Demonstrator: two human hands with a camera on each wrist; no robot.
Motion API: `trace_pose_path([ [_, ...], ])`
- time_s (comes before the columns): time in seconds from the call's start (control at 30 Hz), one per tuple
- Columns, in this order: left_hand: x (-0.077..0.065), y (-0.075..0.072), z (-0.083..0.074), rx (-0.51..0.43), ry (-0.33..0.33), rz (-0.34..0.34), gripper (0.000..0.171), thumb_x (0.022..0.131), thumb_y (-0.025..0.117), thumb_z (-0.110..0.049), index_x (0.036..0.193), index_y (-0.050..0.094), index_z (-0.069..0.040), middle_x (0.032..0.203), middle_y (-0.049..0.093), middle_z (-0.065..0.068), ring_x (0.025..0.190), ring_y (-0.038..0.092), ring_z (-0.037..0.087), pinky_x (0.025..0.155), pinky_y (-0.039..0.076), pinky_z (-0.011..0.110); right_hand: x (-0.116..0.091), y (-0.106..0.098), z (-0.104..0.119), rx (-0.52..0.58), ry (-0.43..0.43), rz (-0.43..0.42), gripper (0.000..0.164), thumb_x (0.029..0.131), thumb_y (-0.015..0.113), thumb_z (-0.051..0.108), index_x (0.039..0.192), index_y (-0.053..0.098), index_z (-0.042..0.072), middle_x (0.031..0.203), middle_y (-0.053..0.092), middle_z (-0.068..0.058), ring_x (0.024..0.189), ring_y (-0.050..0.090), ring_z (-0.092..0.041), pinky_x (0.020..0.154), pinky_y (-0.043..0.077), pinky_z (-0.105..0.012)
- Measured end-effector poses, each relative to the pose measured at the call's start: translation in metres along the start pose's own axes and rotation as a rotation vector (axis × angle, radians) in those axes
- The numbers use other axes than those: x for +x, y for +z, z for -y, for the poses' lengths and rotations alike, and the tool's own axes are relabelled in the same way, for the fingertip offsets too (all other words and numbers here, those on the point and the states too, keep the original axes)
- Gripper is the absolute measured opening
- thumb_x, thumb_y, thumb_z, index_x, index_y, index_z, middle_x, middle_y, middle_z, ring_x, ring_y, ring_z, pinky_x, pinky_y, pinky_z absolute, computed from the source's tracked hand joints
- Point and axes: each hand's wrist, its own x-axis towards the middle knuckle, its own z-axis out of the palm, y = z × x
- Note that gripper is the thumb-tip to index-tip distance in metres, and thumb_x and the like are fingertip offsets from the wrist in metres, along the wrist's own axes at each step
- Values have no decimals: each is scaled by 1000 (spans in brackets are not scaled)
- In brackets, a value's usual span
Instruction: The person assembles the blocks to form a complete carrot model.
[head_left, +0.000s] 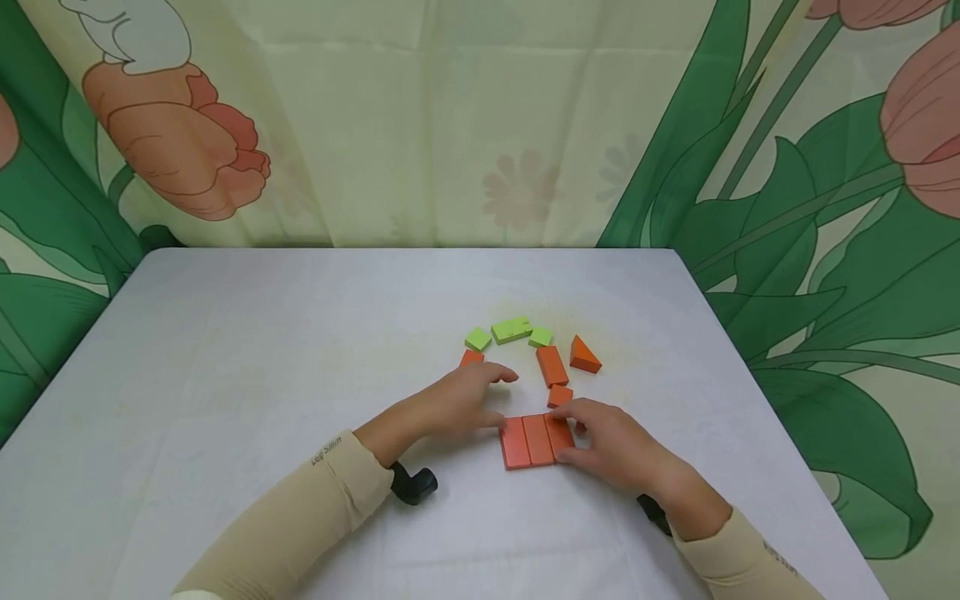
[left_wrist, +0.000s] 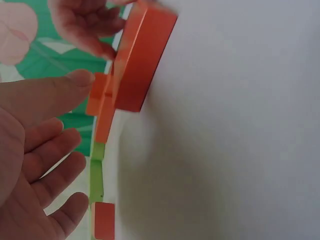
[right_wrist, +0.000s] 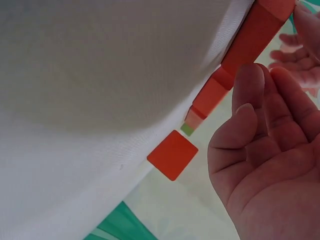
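Observation:
Three orange-red rectangular blocks [head_left: 527,442] lie side by side on the white table. My right hand [head_left: 618,446] pinches the rightmost orange block [right_wrist: 255,35] by its two ends, between thumb and fingers. At the left end of the row, my left hand [head_left: 461,400] hovers with its fingers spread and the thumb close to the blocks; nothing is in its grasp in the left wrist view. Above the row stand a small orange block [head_left: 560,396] and a longer orange block [head_left: 552,366]. Another orange block [head_left: 472,357] is partly hidden behind the left hand.
Farther back lie a long green block [head_left: 512,330] and two small green blocks, one at left [head_left: 477,338] and one at right [head_left: 540,336]. An orange triangular block [head_left: 584,355] sits apart on the right. A patterned cloth [head_left: 420,125] hangs behind the table [head_left: 262,333].

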Motion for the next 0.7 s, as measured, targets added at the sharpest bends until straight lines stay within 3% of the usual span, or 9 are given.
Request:
trace_pose_path([
  [0.37,53,-12,5,142,34,5,57,91,76,-19,143,54,-12,140,57,2,131,48,23,106,41,39,-1,1,-2,21,8,-8,44,85,81,21,126,66,14,100,57,11,86,51,-14,74,45,-31],
  [0.53,73,-6,1,167,60,37,53,91,75,-19,141,57,-15,136,59,-1,127,49,21,103,42,36,-1,1,0,37,25,-6,45,85,82,20,126,67,13,98,57,10,85,51,-14,73,45,-31],
  [0.7,81,4,-7,202,88,69,51,89,74,-19,138,60,-21,124,62,-10,122,48,18,98,41,33,-1,1,2,34,51,2,45,84,82,21,126,67,14,93,55,9,84,50,-14,71,44,-30],
])
